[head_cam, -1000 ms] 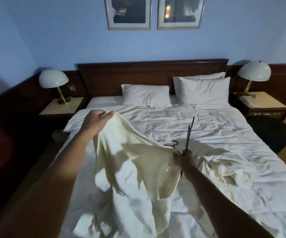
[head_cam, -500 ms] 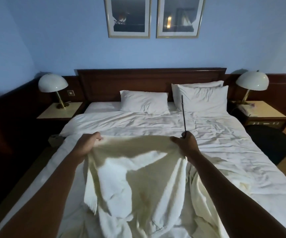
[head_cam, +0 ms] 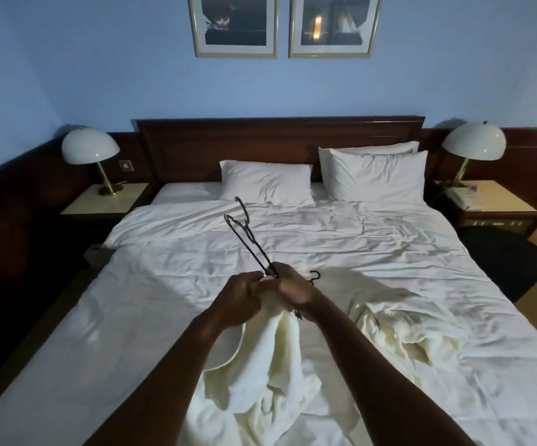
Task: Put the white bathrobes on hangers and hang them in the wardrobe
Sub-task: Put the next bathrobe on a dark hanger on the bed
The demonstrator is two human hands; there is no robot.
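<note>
I have both hands together over the middle of the bed (head_cam: 389, 252), close enough that they touch. My left hand (head_cam: 239, 300) is curled round a bunch of the white bathrobe (head_cam: 270, 375), which hangs down from my grip and pools on the duvet between my forearms. My right hand (head_cam: 292, 289) is clenched on the near end of the black hanger (head_cam: 247, 239), whose frame sticks up and away to the left with its hook at the top; whether this hand also pinches robe cloth I cannot tell. A second hanger (head_cam: 314, 275) shows just behind my right hand, mostly hidden. A second bathrobe (head_cam: 402, 326) lies crumpled on the duvet to the right, apart from the one I hold. Three pillows (head_cam: 267, 181) rest against the dark headboard (head_cam: 276, 140).
</note>
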